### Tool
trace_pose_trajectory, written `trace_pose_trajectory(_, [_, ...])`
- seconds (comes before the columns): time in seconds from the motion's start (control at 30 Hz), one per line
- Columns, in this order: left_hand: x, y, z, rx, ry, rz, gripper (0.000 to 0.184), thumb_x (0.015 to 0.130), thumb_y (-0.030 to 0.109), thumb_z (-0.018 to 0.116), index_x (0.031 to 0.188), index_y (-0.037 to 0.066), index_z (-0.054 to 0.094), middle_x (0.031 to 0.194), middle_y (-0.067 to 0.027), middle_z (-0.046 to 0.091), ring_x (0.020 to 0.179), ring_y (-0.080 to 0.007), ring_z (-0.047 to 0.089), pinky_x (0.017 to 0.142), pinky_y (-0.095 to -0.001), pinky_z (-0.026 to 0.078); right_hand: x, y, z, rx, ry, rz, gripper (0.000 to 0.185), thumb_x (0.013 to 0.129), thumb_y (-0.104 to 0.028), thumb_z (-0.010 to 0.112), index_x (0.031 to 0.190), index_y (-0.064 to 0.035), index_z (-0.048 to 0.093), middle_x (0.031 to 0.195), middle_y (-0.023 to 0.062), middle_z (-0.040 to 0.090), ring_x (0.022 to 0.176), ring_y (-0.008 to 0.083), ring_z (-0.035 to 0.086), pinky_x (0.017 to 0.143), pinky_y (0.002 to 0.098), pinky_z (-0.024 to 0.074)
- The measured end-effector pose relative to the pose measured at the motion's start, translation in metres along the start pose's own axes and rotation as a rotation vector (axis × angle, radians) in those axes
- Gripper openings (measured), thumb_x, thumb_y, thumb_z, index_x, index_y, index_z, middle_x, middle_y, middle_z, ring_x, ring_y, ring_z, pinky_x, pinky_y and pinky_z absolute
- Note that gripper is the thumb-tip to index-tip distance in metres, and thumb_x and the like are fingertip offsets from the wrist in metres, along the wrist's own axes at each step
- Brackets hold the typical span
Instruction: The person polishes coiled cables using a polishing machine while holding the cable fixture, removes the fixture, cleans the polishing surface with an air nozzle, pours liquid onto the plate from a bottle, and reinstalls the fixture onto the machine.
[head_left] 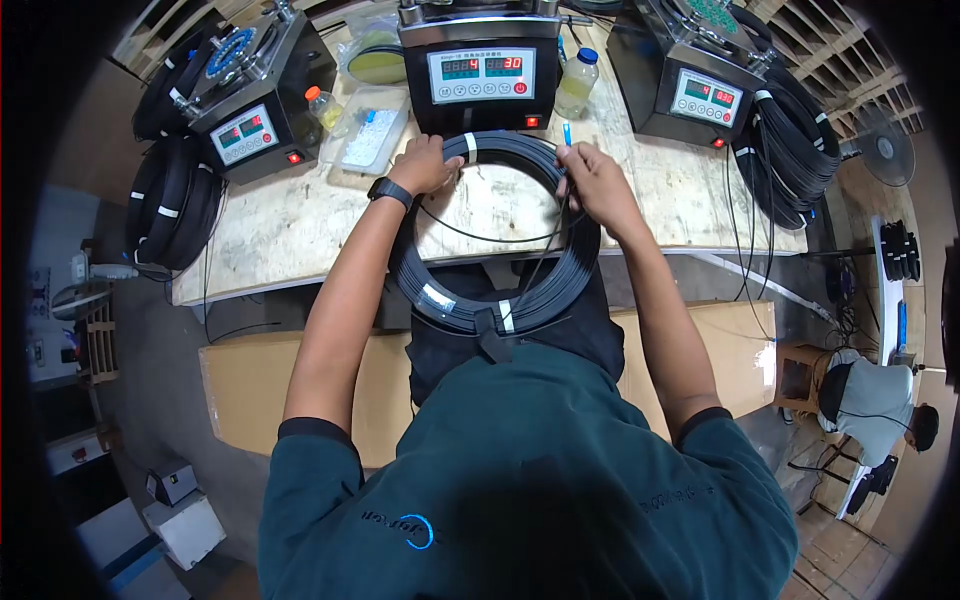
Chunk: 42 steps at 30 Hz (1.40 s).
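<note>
A large coil of black cable (410,262), tied with white bands, leans across the table's front edge and my lap. My left hand (425,166), with a dark watch at the wrist, grips the coil's upper left rim. My right hand (598,188) is closed at the coil's upper right, pinching a cable end with a blue tip (567,134) that sticks up above the fingers. A loose strand of cable (480,237) loops across the coil's open middle. A clear label (437,298) is on the coil's lower left.
Behind the coil stands a machine with a red digital display (482,75); similar machines (243,136) (706,97) stand left and right. A tray (370,140), an orange-capped bottle (325,108) and a blue-capped bottle (577,86) sit nearby. More coils (790,150) hang right. A person (868,405) sits far right.
</note>
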<state>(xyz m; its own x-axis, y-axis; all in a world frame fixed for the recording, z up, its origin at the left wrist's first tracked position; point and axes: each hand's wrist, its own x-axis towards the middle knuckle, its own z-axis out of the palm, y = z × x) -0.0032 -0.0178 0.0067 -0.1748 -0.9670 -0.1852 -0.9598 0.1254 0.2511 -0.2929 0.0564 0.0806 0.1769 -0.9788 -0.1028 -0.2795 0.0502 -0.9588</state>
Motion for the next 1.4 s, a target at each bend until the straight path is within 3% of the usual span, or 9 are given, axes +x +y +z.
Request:
trace_pose_trajectory(0.27, [0.002,-0.009,-0.003,-0.078,0.005,0.064,0.063,0.093,0.049,0.06,0.131,-0.001,0.054,0.127,-0.026,0.056,0.122,-0.0435,0.051,0.102,-0.0487,0.044,-0.016,-0.001,0.031,0.476,-0.277,0.3,0.031,0.106,-0.036,0.045,0.105,-0.0045,0.048,0.09,0.012,0.065,0.073,0.0194,0.07,0.062,0.0293,0.06])
trace_pose_trajectory(0.5, [0.0,-0.009,-0.006,-0.08,-0.014,0.059,0.062,0.093,0.047,0.06,0.132,-0.001,0.054,0.127,-0.0237,0.055,0.123,-0.0408,0.05,0.102,-0.0463,0.044,-0.007,-0.007,0.044,0.868,-0.038,0.172,0.032,0.107,-0.035,0.041,0.107,-0.0025,0.043,0.099,0.02,0.06,0.091,0.032,0.071,0.078,0.0409,0.0627])
trace_pose_trajectory(0.67, [-0.048,0.004,-0.028,-0.193,0.353,0.315,0.051,0.091,0.033,0.068,0.129,0.001,0.056,0.127,-0.0194,0.056,0.117,-0.0391,0.053,0.099,-0.0453,0.045,-0.004,0.007,0.032,0.838,0.0,0.174,0.03,0.107,-0.034,0.04,0.106,-0.0038,0.042,0.099,0.0201,0.06,0.091,0.0318,0.071,0.078,0.0416,0.0625])
trace_pose_trajectory(0.73, [-0.078,0.018,-0.057,-0.193,0.334,0.334,0.039,0.088,0.029,0.073,0.115,0.002,0.065,0.111,-0.0167,0.063,0.103,-0.0342,0.06,0.09,-0.0409,0.049,-0.006,0.013,0.028,0.853,0.023,0.216,0.03,0.107,-0.034,0.041,0.105,-0.0045,0.042,0.098,0.0196,0.06,0.091,0.0315,0.071,0.078,0.0421,0.0623])
trace_pose_trajectory(0.8, [-0.102,0.024,-0.078,-0.509,-0.305,0.291,0.032,0.086,0.031,0.076,0.097,0.002,0.07,0.092,-0.0122,0.068,0.087,-0.025,0.065,0.079,-0.035,0.05,-0.008,0.018,0.025,0.843,0.027,0.223,0.03,0.107,-0.035,0.041,0.106,-0.0047,0.042,0.097,0.0195,0.06,0.091,0.0321,0.071,0.079,0.0434,0.0619])
trace_pose_trajectory(0.93, [-0.15,0.035,-0.089,-0.566,-0.769,0.449,0.035,0.083,0.033,0.079,0.093,0.001,0.071,0.085,-0.0086,0.072,0.076,-0.0192,0.067,0.069,-0.0305,0.051,-0.014,0.019,0.026,0.857,0.049,0.229,0.027,0.107,-0.033,0.042,0.105,-0.006,0.046,0.096,0.0188,0.063,0.089,0.03,0.071,0.078,0.0426,0.0626])
trace_pose_trajectory(1.07, [-0.174,0.04,-0.069,-0.516,-0.829,0.494,0.034,0.082,0.03,0.08,0.094,0.0,0.07,0.082,-0.0076,0.071,0.073,-0.0167,0.065,0.068,-0.0303,0.05,-0.021,0.021,0.027,0.833,0.045,0.192,0.027,0.107,-0.033,0.04,0.106,-0.0059,0.043,0.096,0.0192,0.06,0.093,0.0351,0.071,0.079,0.0459,0.062])
trace_pose_trajectory(1.27, [-0.197,0.022,-0.06,-0.562,-0.879,0.539,0.017,0.088,0.016,0.071,0.087,0.001,0.065,0.074,-0.0055,0.065,0.068,-0.0142,0.058,0.063,-0.0321,0.046,-0.039,0.026,0.029,0.77,0.007,0.18,0.031,0.106,-0.037,0.044,0.106,-0.0058,0.046,0.092,0.0163,0.062,0.082,0.0262,0.072,0.073,0.0393,0.0625])
trace_pose_trajectory(1.4, [-0.208,-0.027,-0.081,-0.705,-0.759,0.447,0.015,0.088,0.015,0.072,0.089,0.001,0.066,0.081,-0.0041,0.066,0.078,-0.0123,0.059,0.073,-0.0299,0.047,-0.055,0.021,0.034,0.761,-0.007,0.221,0.033,0.104,-0.039,0.049,0.107,-0.0058,0.047,0.089,0.0132,0.062,0.073,0.0221,0.071,0.067,0.0356,0.0623])
